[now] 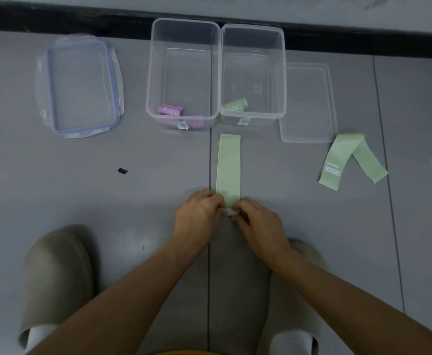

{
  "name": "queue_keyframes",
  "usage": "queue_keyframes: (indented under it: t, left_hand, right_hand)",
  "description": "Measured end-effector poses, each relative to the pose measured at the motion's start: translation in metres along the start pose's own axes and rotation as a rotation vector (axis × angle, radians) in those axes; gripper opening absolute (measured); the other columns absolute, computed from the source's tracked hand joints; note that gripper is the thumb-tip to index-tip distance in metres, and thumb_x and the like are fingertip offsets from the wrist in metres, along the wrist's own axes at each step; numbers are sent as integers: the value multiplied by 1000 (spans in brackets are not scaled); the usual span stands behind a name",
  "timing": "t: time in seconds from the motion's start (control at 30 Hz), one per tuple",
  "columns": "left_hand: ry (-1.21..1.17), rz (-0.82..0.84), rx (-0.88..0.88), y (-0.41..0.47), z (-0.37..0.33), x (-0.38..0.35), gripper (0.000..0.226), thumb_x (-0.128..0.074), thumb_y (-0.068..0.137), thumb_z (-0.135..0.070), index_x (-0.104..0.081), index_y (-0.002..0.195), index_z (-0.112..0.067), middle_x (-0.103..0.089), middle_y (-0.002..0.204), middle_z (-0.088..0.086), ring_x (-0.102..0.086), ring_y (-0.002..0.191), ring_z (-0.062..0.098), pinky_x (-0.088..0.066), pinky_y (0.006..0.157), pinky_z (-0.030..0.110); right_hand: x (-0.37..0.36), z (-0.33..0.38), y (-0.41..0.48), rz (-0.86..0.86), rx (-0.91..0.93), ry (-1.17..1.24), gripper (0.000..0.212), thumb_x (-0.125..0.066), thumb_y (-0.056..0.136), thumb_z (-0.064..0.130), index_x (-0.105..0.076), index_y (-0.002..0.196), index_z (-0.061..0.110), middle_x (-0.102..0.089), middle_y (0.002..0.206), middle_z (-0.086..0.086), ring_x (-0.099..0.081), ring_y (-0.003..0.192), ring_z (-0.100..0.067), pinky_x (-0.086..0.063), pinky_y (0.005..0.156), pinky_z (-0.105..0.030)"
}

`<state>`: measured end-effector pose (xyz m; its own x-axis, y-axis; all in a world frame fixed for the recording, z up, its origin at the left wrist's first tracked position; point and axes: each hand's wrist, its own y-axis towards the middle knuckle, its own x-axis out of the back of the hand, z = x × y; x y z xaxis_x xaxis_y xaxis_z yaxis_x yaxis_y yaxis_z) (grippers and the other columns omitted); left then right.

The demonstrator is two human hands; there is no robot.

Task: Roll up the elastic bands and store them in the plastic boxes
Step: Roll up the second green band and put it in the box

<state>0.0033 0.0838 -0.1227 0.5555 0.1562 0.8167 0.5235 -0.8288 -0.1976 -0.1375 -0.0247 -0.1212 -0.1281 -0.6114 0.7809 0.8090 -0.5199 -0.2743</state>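
Both forearms converge; left hand (199, 213) and right hand (257, 221) pinch the green band's (229, 165) near end.

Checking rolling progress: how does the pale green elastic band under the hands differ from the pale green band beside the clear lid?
The pale green elastic band under the hands lies straight, its near end pinched by the left hand and right hand; the pale green band beside the clear lid lies bent, untouched. The second shows a white label; the first shows none. Both lie on the floor.
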Motion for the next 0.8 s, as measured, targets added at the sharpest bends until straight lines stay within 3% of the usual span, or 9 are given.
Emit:
queue_keyframes:
  t: [0.27,0.43,0.6,0.8]
  left_hand:
    - [27,-60,-109,-3,4,-1,13,-63,89,-31,-63,86,-19,-56,88,-2,-55,78,18,-50,61,36]
    - [50,-80,-120,-1,6,1,11,-68,85,-28,-68,89,-18,-58,91,-2,-57,81,19,-48,59,29]
    - [45,4,-115,14,5,7,14,-60,86,-30,-69,92,-22,-61,90,-2,-60,80,23,-53,64,37]
    - [28,42,-71,14,1,11,12,-55,85,-33,-64,87,-25,-58,90,-2,-58,80,23,-51,63,36]
  right_hand:
    - [6,2,12,-14,-78,99,6,-64,90,34,-64,94,29,-61,88,14,-57,80,-6,-50,73,-33]
    - [5,3,16,-45,-172,208,6,-69,86,31,-65,91,29,-57,82,15,-53,75,-3,-47,71,-27]
    - [2,9,14,-114,-60,185,9,-63,90,18,-63,94,26,-63,92,13,-58,83,-8,-51,73,-35]
    - [5,4,19,-96,47,13,5,-63,90,27,-61,94,29,-61,95,10,-60,81,-13,-51,65,-39]
